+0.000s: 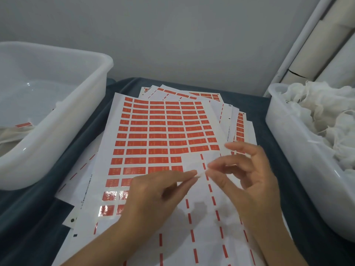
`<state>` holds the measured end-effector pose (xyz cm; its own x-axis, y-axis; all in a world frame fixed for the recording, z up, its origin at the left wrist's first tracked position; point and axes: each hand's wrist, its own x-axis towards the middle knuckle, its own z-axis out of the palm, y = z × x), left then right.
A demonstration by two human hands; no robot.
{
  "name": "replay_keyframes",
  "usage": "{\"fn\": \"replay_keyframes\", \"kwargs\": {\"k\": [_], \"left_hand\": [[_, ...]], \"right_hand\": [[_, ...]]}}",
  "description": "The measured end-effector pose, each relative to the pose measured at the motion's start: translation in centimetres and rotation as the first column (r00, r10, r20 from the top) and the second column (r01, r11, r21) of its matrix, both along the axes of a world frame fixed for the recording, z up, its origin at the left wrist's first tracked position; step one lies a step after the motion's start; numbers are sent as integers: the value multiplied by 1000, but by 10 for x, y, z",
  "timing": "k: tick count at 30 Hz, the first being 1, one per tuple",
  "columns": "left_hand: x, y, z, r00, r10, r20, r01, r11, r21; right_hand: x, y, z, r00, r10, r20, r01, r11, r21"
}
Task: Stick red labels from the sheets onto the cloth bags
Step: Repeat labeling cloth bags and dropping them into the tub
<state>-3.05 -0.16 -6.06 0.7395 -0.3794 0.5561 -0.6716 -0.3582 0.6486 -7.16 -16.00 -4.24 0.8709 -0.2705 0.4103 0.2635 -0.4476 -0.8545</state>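
Left hand (pixel 153 191) and right hand (pixel 247 175) met fingertip to fingertip over glossy label sheet (pixel 159 131); anything pinched between them was indiscernible. Gauzy cloth bags (pixel 322 112) filled right bin (pixel 288 143).

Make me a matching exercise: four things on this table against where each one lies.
Things:
1. top label sheet
2. left tub
3. right tub
4. dark cloth

Places or states:
A. heaped with white cloth bags
B. covers the table under the sheets
C. holds a bag with a red label
D. under both hands, corner labels gone

Pairs: 1-D, 2-C, 3-A, 4-B
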Motion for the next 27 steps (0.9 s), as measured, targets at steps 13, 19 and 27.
{"fn": "replay_keyframes", "kwargs": {"k": [13,19,27], "left_hand": [[1,-4,15,555,-347,-756,-260,791,-554],[-1,-4,15,564,-370,-738,-206,803,-560],[-1,-5,14,578,-338,-743,-196,826,-529]], "right_hand": [[7,11,-1,951,266,-159,-203,922,329],[6,12,0,963,220,-158,-163,936,311],[6,12,0,969,198,-147,-147,944,297]]}}
